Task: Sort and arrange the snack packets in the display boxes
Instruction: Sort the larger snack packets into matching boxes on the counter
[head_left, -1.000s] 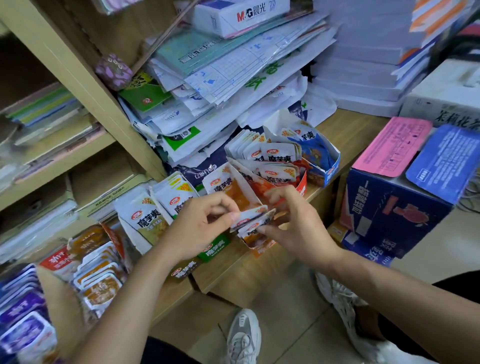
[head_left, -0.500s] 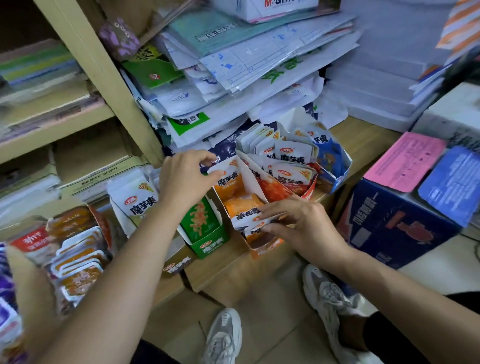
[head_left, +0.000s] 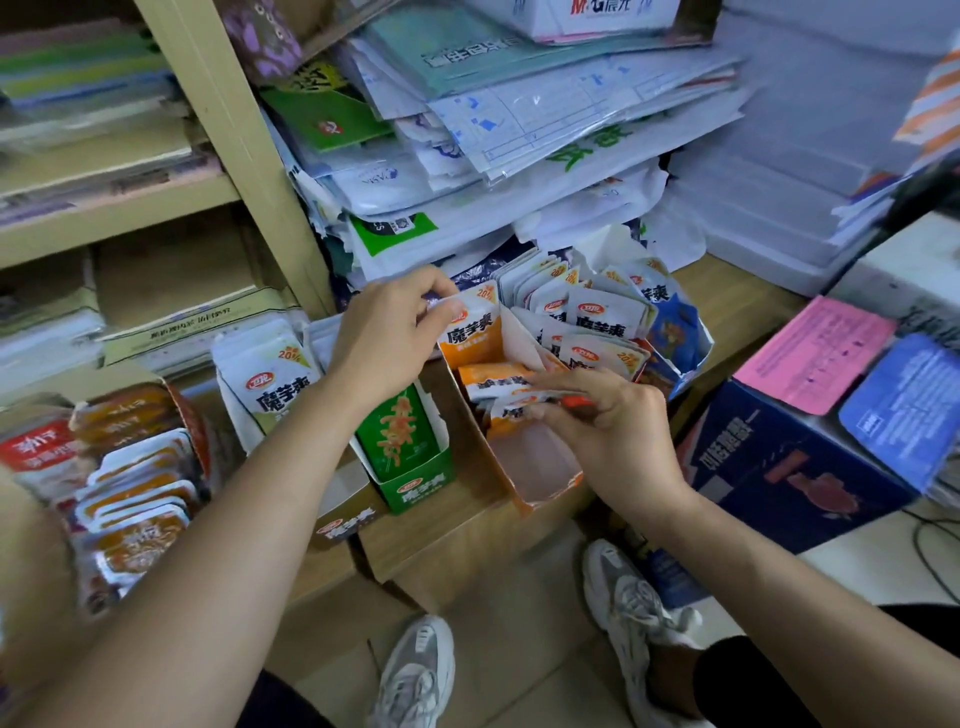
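- At the far left, a red-rimmed display box (head_left: 179, 410) holds a row of orange-and-white snack packets (head_left: 140, 499), blurred towards the edge.
- Just right of it, white packets (head_left: 270, 374) stand upright in a white display box (head_left: 345, 522). A green display box (head_left: 415, 467) sits beside that on the wooden tabletop (head_left: 457, 530).
- The left hand (head_left: 384, 338) reaches in above the green box. Its grip is clamped on the upper edge of the raised flap (head_left: 470, 327) of the orange display box (head_left: 540, 483).
- Inside that box, orange packets (head_left: 493, 376) lie at the rear, and the front part shows its bare bottom.
- The right hand (head_left: 613, 426) is over the middle of the same box, its grip clamped on a bunch of packets (head_left: 519, 408) just in front of the rear ones.
- Behind the right hand, more white-faced packets (head_left: 597, 317) are packed upright, next to a blue display box (head_left: 680, 332).
- At the far right stands a dark blue carton (head_left: 779, 467) with a pink flap (head_left: 815, 353).
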